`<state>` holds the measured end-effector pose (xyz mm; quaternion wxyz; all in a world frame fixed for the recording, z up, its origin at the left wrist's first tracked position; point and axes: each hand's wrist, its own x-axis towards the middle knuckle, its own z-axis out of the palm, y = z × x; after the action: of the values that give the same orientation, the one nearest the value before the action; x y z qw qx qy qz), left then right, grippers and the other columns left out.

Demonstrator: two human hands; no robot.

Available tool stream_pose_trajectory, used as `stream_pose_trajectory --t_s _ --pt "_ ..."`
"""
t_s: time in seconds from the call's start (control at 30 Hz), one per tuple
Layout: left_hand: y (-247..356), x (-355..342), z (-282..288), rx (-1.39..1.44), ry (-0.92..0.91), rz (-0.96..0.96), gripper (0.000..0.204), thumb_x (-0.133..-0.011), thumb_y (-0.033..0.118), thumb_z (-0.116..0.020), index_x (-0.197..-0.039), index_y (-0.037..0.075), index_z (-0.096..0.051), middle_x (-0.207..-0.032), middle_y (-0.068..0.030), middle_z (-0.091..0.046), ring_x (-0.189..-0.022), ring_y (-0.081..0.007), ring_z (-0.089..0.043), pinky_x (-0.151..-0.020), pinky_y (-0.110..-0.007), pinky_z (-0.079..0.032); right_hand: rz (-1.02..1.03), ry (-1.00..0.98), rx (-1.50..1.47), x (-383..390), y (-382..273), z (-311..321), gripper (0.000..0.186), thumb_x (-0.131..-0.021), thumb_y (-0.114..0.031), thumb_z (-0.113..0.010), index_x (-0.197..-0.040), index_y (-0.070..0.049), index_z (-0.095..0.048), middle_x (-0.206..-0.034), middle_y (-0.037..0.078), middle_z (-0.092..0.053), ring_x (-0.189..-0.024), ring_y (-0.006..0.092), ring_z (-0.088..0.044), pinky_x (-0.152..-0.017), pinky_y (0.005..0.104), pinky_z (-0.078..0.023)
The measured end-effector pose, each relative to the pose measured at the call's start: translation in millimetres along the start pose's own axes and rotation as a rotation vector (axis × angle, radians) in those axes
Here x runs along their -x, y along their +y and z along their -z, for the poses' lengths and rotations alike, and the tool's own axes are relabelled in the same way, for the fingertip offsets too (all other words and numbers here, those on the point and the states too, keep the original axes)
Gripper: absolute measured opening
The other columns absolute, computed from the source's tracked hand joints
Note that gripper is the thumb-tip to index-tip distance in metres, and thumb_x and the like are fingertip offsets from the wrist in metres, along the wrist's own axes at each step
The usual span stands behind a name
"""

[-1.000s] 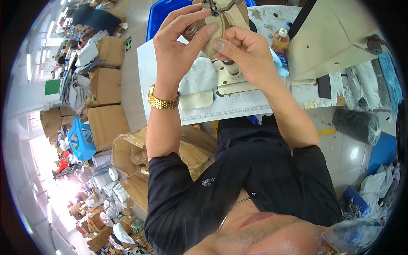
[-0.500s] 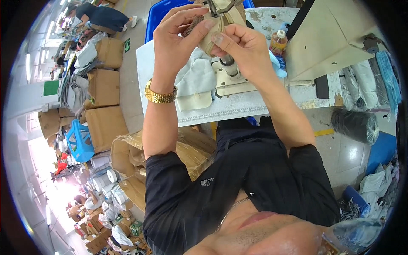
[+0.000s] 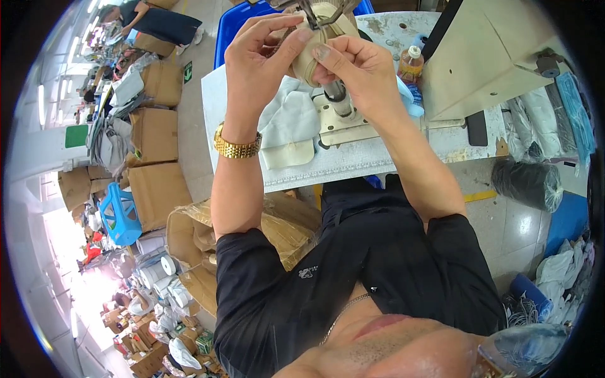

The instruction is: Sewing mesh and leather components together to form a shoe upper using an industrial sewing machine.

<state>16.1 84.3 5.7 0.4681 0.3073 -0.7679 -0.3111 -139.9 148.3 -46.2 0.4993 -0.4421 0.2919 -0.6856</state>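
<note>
At the top of the view, a curved beige sewn piece [image 3: 306,68] sits by the needle end [image 3: 313,22] of a sewing machine [image 3: 485,69]. My left hand [image 3: 265,63] pinches its left side between thumb and fingers. From the right, my right hand [image 3: 358,68] grips its edge, the thumb on top and the other fingers curled. The two thumbs are close together, just below the machine's metal foot. Beneath my hands stands the machine's metal post [image 3: 339,97], partly covered by them. Brown mesh-like material shows behind my left fingers; how it joins the beige piece is hidden.
Pale cloth pieces [image 3: 290,116] lie on the white table [image 3: 296,179], left of the post. A drink bottle [image 3: 411,65] stands right of it. Behind is a blue bin [image 3: 230,28]. Cardboard boxes [image 3: 154,195] line the left floor; another person [image 3: 154,25] stands far left.
Both hands keep their hold, with the beige piece shifted only slightly at the needle end. The view has tilted a little. The distant person appears slightly lower and farther right.
</note>
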Motion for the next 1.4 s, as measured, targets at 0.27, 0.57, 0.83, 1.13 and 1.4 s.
stream_pose_trajectory --t_s 0.27,0.57,0.83,1.13,1.4 --pt "-4 0 0 -0.002 0.026 -0.004 0.026 -0.090 0.017 -0.077 -0.109 -0.001 -0.074 -0.113 -0.0066 -0.069 -0.081 -0.0088 -0.066 -0.067 -0.022 -0.054 0.030 0.012 0.097 1 3 -3 0.017 -0.092 -0.013 -0.074 -0.089 0.003 -0.069 -0.075 -0.001 -0.067 -0.068 0.0019 -0.057 -0.061 0.0180 -0.045" --pt "-3 -2 -1 -0.078 0.026 0.058 0.026 -0.090 0.020 -0.077 -0.107 0.000 -0.073 -0.086 -0.0040 -0.074 -0.071 -0.0060 -0.065 -0.062 -0.021 -0.051 0.045 0.022 0.126 0 6 -1 0.014 -0.091 -0.011 -0.074 -0.088 0.002 -0.070 -0.075 -0.004 -0.065 -0.067 0.0000 -0.053 -0.058 0.0178 -0.042" --pt "-10 -4 -4 -0.023 0.049 0.064 0.026 -0.090 0.024 -0.077 -0.100 0.000 -0.073 -0.083 -0.0039 -0.073 -0.064 -0.0018 -0.056 -0.056 -0.020 -0.044 0.056 0.065 0.073 -4 6 0 0.018 -0.092 -0.015 -0.076 -0.089 0.002 -0.070 -0.071 0.001 -0.067 -0.062 0.0027 -0.056 -0.055 0.0191 -0.043" --pt "-4 -6 -5 -0.179 0.074 0.007 0.029 -0.089 0.029 -0.076 -0.095 0.001 -0.073 -0.084 -0.0090 -0.074 -0.069 -0.0133 -0.066 -0.063 -0.028 -0.052 0.014 0.093 0.129 -7 4 3 0.021 -0.092 -0.019 -0.076 -0.089 0.001 -0.070 -0.071 0.001 -0.067 -0.061 0.0032 -0.059 -0.053 0.0182 -0.046" --pt "15 -9 -2 -0.389 0.039 0.028 0.033 -0.089 0.035 -0.073 -0.091 0.003 -0.073 -0.081 -0.0111 -0.073 -0.067 -0.0225 -0.068 -0.064 -0.033 -0.053 -0.008 0.090 0.099 -10 1 3 0.025 -0.093 -0.023 -0.076 -0.089 0.001 -0.070 -0.072 0.003 -0.069 -0.060 0.0053 -0.063 -0.054 0.0202 -0.053"
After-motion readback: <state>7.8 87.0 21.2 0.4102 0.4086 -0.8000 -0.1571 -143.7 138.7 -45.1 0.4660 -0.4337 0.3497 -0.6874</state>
